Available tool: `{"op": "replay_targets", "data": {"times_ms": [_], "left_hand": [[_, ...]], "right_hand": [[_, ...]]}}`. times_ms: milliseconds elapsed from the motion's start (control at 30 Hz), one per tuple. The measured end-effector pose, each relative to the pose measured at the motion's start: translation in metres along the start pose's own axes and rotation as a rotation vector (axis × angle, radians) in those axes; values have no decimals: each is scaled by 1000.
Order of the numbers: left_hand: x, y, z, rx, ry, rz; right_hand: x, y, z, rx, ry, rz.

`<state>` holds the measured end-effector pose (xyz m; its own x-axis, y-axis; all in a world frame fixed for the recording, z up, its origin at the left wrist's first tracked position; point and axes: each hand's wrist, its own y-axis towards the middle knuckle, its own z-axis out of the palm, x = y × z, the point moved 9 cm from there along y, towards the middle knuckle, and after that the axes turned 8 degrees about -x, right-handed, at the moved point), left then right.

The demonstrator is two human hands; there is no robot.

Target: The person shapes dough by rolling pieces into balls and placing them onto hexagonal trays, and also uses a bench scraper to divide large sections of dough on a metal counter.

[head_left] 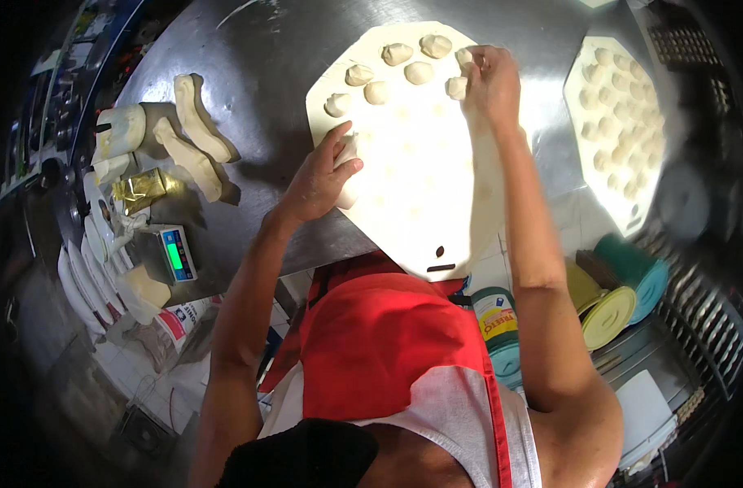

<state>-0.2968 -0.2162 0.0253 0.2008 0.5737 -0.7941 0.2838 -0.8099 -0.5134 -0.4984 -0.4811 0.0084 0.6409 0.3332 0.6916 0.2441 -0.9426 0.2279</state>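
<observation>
A pale cutting board (412,195) with a slotted handle lies on the steel table, its narrow end toward me. Dough balls (419,73) sit in loose rows across its far part. At the board's far right corner my right hand (495,85) has its fingers closed on a dough ball (464,58), with another one just below. My left hand (316,180) is at the board's left edge, thumb and fingers curled around a dough ball (349,150). Part of a further pale lump shows under that hand. Bright glare washes out the board's middle.
Two dough strips (194,122) lie on the steel table (266,49) at left, near a white tub (121,132), a gold wrapper (141,189) and a digital scale (173,254). A second board (611,122) full of dough balls is at right. Lidded buckets (609,315) stand below.
</observation>
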Motion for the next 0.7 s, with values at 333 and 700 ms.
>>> {"op": "replay_targets", "data": {"times_ms": [333,700], "left_hand": [[-17,-15,-24,-7,-137,169],[-18,-92,-32,4,355,474]], "right_hand": [[137,-101,15,476,426,213],[222,-203,2,366,200,152]]}}
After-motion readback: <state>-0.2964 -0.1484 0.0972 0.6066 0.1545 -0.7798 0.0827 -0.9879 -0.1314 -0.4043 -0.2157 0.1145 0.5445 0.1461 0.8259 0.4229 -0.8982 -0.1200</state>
